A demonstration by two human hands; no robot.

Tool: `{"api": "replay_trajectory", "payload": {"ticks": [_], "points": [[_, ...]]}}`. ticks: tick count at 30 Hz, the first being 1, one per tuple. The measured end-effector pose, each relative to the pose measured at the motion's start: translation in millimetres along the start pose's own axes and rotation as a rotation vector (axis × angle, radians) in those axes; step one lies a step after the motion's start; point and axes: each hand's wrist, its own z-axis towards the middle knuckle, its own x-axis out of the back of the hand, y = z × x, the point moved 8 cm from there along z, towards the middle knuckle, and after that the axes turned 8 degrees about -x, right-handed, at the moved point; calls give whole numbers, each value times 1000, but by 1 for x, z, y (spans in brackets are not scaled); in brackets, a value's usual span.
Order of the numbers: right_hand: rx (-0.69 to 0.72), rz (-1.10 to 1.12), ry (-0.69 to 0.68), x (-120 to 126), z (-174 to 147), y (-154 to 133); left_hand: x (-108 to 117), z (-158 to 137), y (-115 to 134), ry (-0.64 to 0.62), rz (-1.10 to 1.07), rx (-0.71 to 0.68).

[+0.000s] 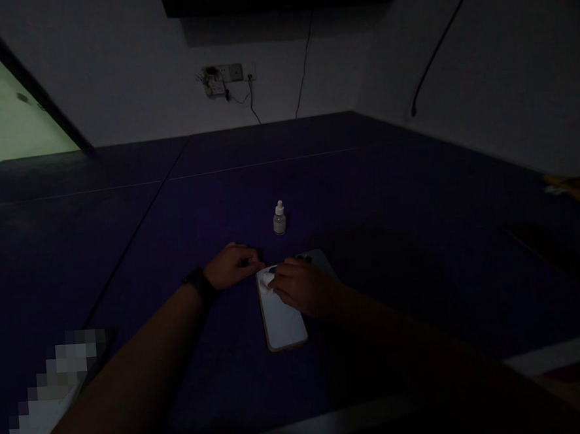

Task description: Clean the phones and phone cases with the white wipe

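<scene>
A phone (pixel 285 323) with a pale face and a gold edge lies flat on the dark blue surface in front of me. My right hand (pixel 305 288) pinches a crumpled white wipe (pixel 267 281), which rests against the upper part of that phone. Curled in, my left hand (pixel 231 266) has its fingertips at the phone's upper left corner, with a dark band on the wrist. Partly covered by my right hand, a grey phone-like slab (pixel 325 262) with round lenses lies just beyond. A small dropper bottle (pixel 279 221) with a white top stands upright farther back.
The dark blue surface (pixel 211 209) runs back to a wall with a socket strip (pixel 222 74) and hanging cords. A dark flat object (pixel 547 247) lies at the right. Something orange and yellow (pixel 578 189) is at the right edge. The room is dim.
</scene>
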Motion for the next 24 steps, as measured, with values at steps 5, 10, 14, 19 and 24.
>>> {"api": "replay_trajectory", "payload": {"ticks": [5,10,14,19,24], "points": [[337,132,-84,2,-15,-34,0,1,0,-2,13,2],[62,-9,14,5,-3,-3,1,1,2,17,-20,-13],[122,56,-45,6,-3,-9,1,1,0,22,-41,-7],[331,137,-120,2,-18,-35,0,1,0,0,-28,-5],[32,-3,30,-1,-2,-1,2,2,1,36,-58,-35]]}}
